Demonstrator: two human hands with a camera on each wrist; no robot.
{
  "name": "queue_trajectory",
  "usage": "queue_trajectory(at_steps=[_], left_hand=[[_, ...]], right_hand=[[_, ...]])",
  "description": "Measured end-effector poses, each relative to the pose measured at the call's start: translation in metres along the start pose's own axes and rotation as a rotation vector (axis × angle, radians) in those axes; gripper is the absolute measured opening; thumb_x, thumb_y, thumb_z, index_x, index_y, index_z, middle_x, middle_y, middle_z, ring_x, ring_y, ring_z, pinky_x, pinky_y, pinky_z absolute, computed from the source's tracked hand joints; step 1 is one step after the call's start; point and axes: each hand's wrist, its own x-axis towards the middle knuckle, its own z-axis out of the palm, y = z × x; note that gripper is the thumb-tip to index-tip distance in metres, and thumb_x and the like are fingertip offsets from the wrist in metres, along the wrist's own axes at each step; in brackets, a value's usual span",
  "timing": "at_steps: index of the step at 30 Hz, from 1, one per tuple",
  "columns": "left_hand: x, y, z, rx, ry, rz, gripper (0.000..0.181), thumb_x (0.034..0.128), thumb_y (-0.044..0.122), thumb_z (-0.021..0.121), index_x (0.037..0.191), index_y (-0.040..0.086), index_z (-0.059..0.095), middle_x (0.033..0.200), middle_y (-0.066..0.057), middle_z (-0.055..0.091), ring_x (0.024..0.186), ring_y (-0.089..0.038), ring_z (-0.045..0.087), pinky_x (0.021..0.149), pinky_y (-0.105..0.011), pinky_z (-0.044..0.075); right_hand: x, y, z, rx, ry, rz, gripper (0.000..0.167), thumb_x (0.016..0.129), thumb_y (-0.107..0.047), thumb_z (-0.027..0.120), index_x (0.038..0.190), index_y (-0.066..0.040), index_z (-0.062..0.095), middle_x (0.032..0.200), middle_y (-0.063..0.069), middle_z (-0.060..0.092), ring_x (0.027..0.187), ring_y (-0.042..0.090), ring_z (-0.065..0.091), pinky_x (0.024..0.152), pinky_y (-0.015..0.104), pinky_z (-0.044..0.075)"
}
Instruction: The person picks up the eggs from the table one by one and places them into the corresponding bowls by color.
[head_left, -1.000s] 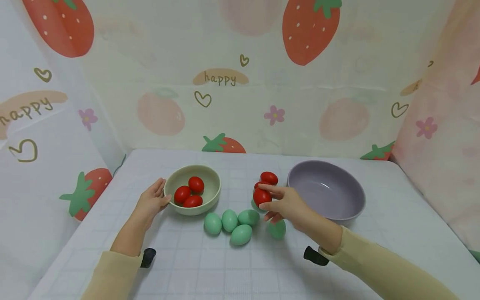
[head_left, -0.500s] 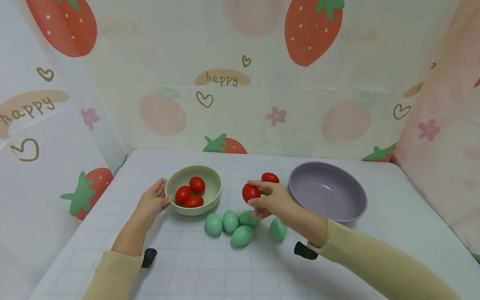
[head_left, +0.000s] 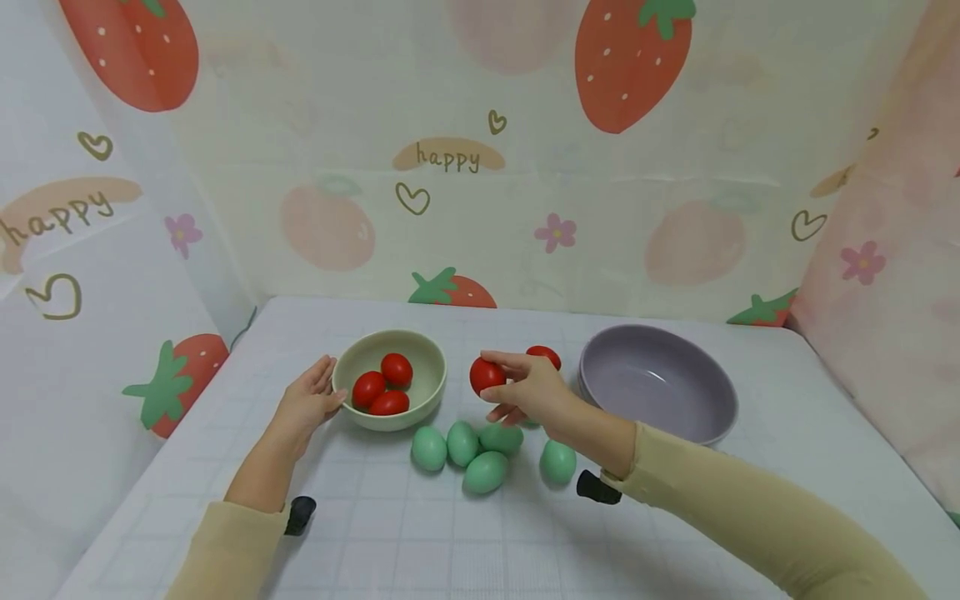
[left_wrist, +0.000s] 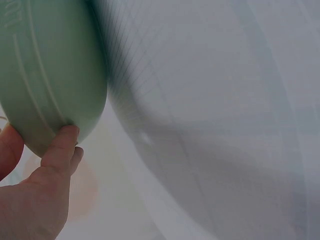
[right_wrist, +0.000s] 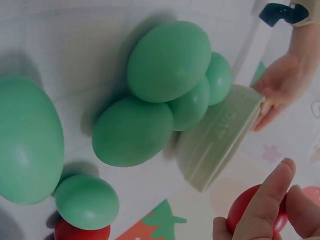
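Observation:
My right hand (head_left: 536, 392) pinches a red egg (head_left: 486, 377) between thumb and fingers, above the table and right of the light green bowl (head_left: 435, 392). In the right wrist view that red egg (right_wrist: 243, 205) is partly covered by the fingers. My left hand (head_left: 303, 406) holds the bowl at its left side, thumb near the rim; the left wrist view shows fingertips against the bowl's outer wall (left_wrist: 75, 65). Three red eggs (head_left: 390, 403) lie inside the bowl. Several green eggs (head_left: 462, 443) cluster in front of it.
A wide purple bowl (head_left: 652, 387) stands at the right. Another red egg (head_left: 545, 356) sits between it and my right hand, partly hidden. One green egg (head_left: 558, 462) lies apart, below the right wrist. Printed cloth (head_left: 465, 225) hangs behind the table.
My right hand has carried the red egg leftward and slightly up, toward the light green bowl. My left hand stays at the bowl's side.

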Motion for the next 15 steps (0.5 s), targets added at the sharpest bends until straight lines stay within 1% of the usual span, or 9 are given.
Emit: queue_trajectory(at_steps=[4,10,15], left_hand=[[-0.001,0.0,0.0,-0.002,-0.003,0.005,0.075,0.0984,-0.006,0.046,0.155,0.007,-0.002,0.161,-0.009,0.001,0.146,-0.023,0.003,0.113,-0.042,0.025],[0.0,0.0,0.0,-0.001,0.003,0.002,0.075,0.0985,-0.006,0.046,0.155,0.007,-0.002,0.161,-0.009,0.002,0.147,-0.023,0.004,0.112,-0.042,0.026],[0.0,0.0,0.0,-0.004,0.0,0.004,0.076,0.0983,-0.006,0.046,0.155,0.007,-0.003,0.161,-0.01,0.0,0.146,-0.024,0.003,0.112,-0.044,0.025]], right_hand=[[0.002,-0.002,0.003,0.012,-0.011,-0.002,0.058,0.087,-0.001,0.071,0.14,-0.016,0.055,0.138,0.016,0.052,0.06,0.022,0.068,0.057,0.027,0.056],[0.01,-0.002,0.011,0.043,-0.028,-0.014,0.056,0.087,-0.002,0.07,0.14,-0.015,0.055,0.137,0.016,0.053,0.063,0.021,0.069,0.061,0.029,0.058],[0.018,-0.002,0.019,0.035,-0.043,-0.022,0.054,0.089,-0.005,0.07,0.14,-0.016,0.055,0.134,0.015,0.055,0.072,0.023,0.07,0.066,0.031,0.058]])
